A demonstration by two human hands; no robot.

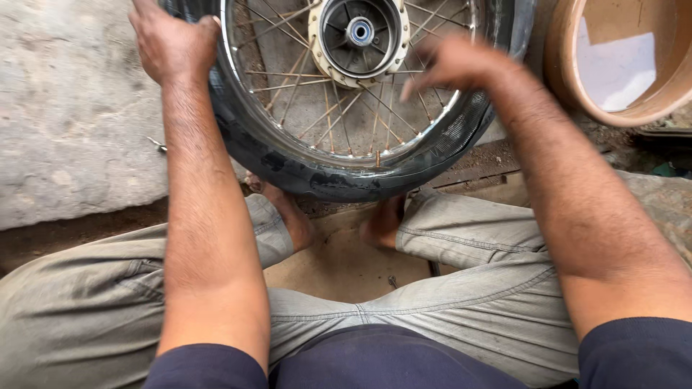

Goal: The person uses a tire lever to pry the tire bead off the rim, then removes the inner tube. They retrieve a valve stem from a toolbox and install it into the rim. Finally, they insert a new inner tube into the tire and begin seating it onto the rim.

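A spoked motorcycle wheel lies flat on the ground in front of me, with a black tyre [339, 180] around a chrome rim [238, 86] and a cream hub [358, 32] at its centre. My left hand [169, 39] grips the tyre and rim at the wheel's left side. Blurred by motion, my right hand [454, 65] hovers over the spokes [339, 115] near the right side of the rim, fingers spread and pointing left, holding nothing. My bare feet [339, 220] rest against the near edge of the tyre.
A round tan tub [569, 79] holding water stands at the upper right, close to the wheel. A concrete slab [72, 115] covers the left side. Dirt and a wooden board [339, 266] lie between my knees. A small metal piece [157, 144] lies on the slab.
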